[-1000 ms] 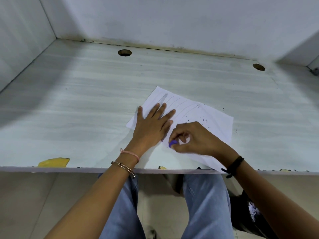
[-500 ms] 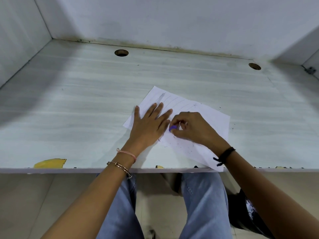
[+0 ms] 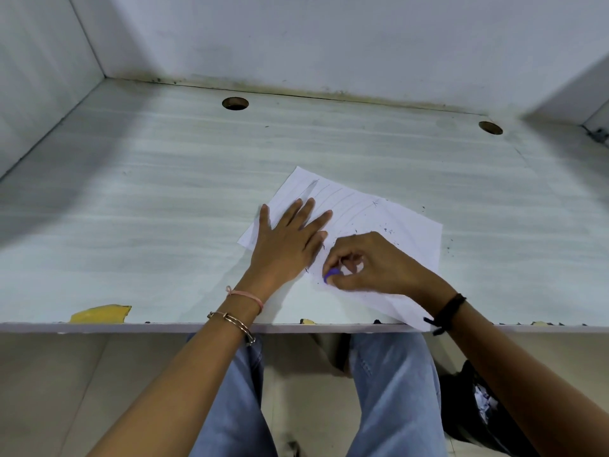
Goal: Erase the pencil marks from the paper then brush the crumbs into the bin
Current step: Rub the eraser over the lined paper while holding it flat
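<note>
Paper (image 3: 379,212) lies askew on the grey desk (image 3: 164,209), its near corner hanging over the front edge. The left hand (image 3: 286,242) presses flat on it, fingers spread. The right hand (image 3: 372,265) pinches a purple eraser (image 3: 330,276) against the sheet, just beside the left palm. Dark crumbs (image 3: 389,230) speckle the sheet's right part. On the floor at right, a dark container (image 3: 461,407) holds crumpled white scraps (image 3: 482,402).

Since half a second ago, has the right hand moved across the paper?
Yes. The right hand, pinching the purple eraser, slid down the paper toward the near desk edge, from beside the left hand's fingertips to beside its palm.
</note>
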Demonstrator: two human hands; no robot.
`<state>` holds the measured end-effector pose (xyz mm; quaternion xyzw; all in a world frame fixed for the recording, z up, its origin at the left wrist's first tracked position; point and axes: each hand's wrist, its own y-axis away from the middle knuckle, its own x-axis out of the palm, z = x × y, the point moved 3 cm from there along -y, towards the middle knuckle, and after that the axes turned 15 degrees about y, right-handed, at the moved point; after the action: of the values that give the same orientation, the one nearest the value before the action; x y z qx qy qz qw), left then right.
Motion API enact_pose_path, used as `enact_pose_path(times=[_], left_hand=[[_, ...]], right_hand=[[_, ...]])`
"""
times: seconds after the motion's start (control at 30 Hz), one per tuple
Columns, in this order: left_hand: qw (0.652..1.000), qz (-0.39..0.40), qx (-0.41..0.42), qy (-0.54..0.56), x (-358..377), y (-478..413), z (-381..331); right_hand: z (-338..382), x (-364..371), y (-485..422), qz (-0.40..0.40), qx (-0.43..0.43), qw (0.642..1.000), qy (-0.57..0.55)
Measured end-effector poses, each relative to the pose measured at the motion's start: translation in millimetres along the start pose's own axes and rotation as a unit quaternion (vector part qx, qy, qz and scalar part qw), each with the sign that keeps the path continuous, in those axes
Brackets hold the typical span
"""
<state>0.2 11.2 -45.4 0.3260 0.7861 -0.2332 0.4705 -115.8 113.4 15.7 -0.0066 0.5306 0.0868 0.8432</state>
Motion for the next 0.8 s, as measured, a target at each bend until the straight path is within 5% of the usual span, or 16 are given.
enact_pose_path(times=[0.1, 0.3, 0.53, 0.67, 0.8], left_hand=[[1.0, -0.007, 0.0, 0.021, 0, 0, 0], [0.997, -0.073, 0.004, 0.029, -5, -8, -4], [0.999, -0.049, -0.008, 0.008, 3, -14, -2], [0.999, -0.035, -0.003, -0.016, 5, -15, -1], [1.0, -0.002, -0.01, -0.022, 5, -16, -1]], right_hand=[[-13, -11, 2, 0.044, 0.018, 0.999, 0.012], [-31, -9, -8, -0.136, 0.138, 0.98, -0.039], [-23, -3, -15, -0.098, 0.105, 0.99, 0.0], [-26, -12, -22, -0.146, 0.139, 0.979, 0.032], [-5, 0, -19, -0.071, 0.077, 0.994, 0.031]])
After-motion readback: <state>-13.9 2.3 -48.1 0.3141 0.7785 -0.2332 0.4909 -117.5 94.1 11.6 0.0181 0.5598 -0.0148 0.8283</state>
